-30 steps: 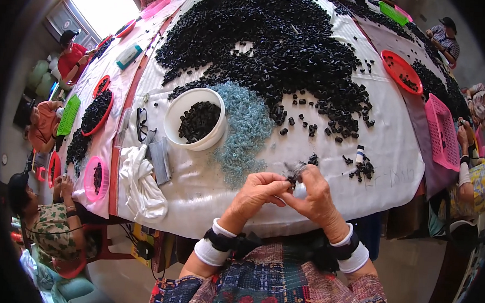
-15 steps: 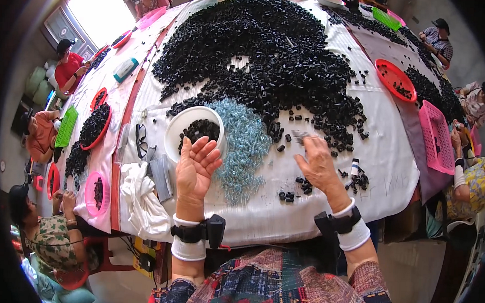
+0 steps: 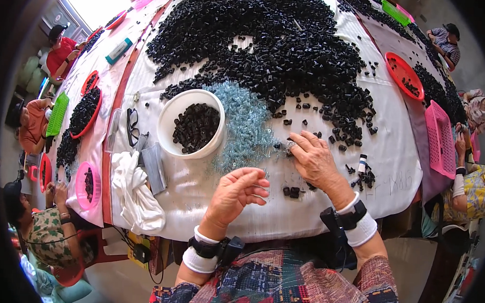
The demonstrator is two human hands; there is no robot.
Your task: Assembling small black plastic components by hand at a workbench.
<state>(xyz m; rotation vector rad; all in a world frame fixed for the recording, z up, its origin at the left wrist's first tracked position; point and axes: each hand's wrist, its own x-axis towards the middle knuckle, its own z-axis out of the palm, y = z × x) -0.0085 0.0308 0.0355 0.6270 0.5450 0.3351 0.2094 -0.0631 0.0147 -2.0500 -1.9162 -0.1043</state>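
Observation:
My left hand (image 3: 235, 195) hovers over the front of the cloth, right of the white bowl. Its fingers are curled and its thumb is bent in toward them; I cannot see what they hold, if anything. My right hand (image 3: 317, 161) reaches down to the cloth, its fingers close together at some small pieces beside the pale heap; whatever is between its fingertips is hidden. A white bowl (image 3: 166, 136) contains many small black plastic pieces (image 3: 196, 129). Beside it spreads a heap of tiny pale-blue clear pieces (image 3: 241, 130). Loose black pieces (image 3: 292, 192) lie close to my right wrist.
A large pile of black pieces (image 3: 247, 38) covers the far cloth. Glasses (image 3: 132, 126), a folded white cloth (image 3: 130, 192) and a grey cloth (image 3: 154, 169) lie left of the bowl. A small white bottle (image 3: 362, 164) stands right. Other people sit along both sides with red trays (image 3: 387, 76) and pink baskets (image 3: 443, 136).
My left hand has moved from in front of the bowl down and right, its spread fingers now curled. My right hand has come slightly left and lowered to the small pieces.

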